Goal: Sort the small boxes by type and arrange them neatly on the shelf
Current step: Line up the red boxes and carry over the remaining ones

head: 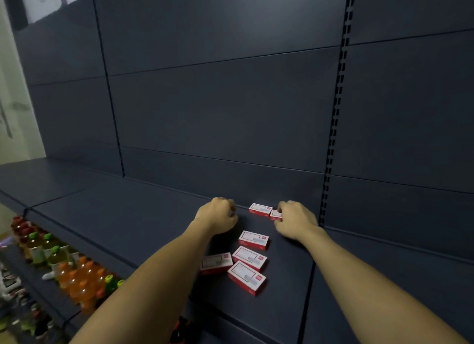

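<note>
i see my right hand [295,221] pinching a small box [276,214] at the shelf [128,215] back edge; left hand [218,216] fisted, holding nothing; four loose boxes [250,259] behind my wrists; bottles [74,274] below the front edge

My right hand [295,219] is covering most of the back-row box [276,214]; only its left end is showing. My left forearm [164,271] is hiding the left end of the front-left box [216,262]. Print on all box lids is reading too small. My left hand [218,215] is curling; its fingertips are facing away, contents unknowable. Bottles [74,277] lower left are blurring, labels illegible.
</note>
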`<state>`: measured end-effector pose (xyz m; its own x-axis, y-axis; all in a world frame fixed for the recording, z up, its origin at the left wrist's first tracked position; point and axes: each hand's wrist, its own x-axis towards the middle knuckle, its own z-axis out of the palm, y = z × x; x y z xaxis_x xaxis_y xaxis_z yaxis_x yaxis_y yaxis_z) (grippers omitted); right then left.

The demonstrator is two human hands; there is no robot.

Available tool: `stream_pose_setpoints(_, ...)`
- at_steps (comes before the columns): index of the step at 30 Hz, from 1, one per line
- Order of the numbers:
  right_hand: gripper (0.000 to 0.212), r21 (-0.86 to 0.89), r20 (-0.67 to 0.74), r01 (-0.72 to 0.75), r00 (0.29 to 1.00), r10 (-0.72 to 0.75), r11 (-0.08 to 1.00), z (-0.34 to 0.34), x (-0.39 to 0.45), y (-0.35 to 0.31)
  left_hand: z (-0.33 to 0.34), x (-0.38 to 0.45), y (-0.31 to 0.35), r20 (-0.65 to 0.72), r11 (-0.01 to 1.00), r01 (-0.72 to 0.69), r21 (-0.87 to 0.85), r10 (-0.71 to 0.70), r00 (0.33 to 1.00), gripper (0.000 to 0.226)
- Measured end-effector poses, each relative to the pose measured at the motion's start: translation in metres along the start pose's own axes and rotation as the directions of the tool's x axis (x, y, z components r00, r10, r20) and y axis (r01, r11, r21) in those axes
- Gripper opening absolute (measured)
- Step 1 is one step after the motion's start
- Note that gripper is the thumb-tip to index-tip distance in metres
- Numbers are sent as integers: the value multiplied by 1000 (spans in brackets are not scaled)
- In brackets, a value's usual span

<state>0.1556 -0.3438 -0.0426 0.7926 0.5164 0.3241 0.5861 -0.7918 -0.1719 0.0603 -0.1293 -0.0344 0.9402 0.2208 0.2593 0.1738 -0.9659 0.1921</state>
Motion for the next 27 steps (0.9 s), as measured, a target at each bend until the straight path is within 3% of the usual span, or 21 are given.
stream_pose_setpoints(9, 32, 25, -79, -110, 991, 112, 994, 15, 8, 2, 16, 53, -24, 28, 982, -187, -31, 188, 982, 31)
stream_pose_setpoints(14, 33, 22, -118, -177, 977, 178, 984, 27, 7, -6, 26, 70, -28, -29, 944, -302, -136, 301, 953, 31)
stream_pose_setpoints(23, 36, -8, -158, -219, 964, 215, 976, 35, 2, -12, 50, 77, -30, -123, 888, -371, -273, 351, 928, 32)
stream_pose_setpoints(27, 36, 3, -167, -219, 962, 217, 976, 38, 3, -9, 58, 85, -27, -131, 880, -409, -242, 388, 912, 39)
